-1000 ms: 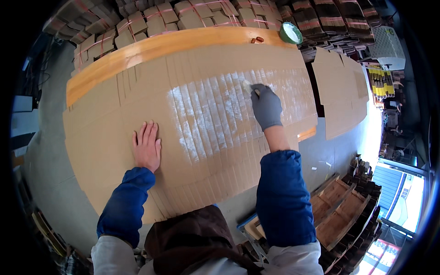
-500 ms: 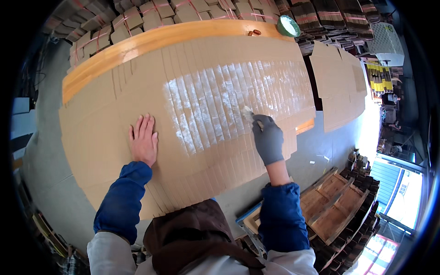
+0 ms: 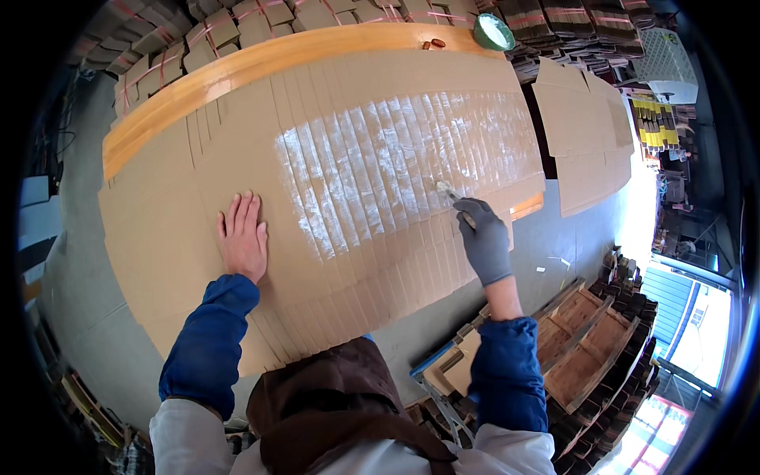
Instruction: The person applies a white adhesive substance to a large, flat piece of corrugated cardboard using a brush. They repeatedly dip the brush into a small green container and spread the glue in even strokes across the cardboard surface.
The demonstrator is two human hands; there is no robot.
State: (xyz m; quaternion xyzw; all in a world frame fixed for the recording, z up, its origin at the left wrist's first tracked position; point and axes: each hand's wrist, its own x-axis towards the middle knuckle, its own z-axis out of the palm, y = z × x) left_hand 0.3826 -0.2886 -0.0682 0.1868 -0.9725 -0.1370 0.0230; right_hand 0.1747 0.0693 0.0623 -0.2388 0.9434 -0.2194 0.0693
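Overlapping flat cardboard sheets (image 3: 158, 245) form a row of narrow strips across the table, with white paste (image 3: 380, 158) smeared over their middle. My bare left hand (image 3: 242, 237) lies flat on the cardboard, left of the paste, fingers stretched out. In a grey glove, my right hand (image 3: 483, 241) is closed around the handle of a brush (image 3: 445, 189). Its pale bristles rest at the right lower part of the paste. Most of the handle is hidden in the fist.
Under the cardboard is a wooden table (image 3: 261, 70). At its far edge stand a green bowl (image 3: 494, 32) of white paste and small brown objects (image 3: 433, 43). Tied cardboard stacks (image 3: 214, 36) line the back. Another sheet (image 3: 582, 111) lies right; a wooden pallet (image 3: 586, 340) is lower right.
My right hand and the brush have shifted to the right over the strips. My left hand stays flat in the same place on the cardboard.
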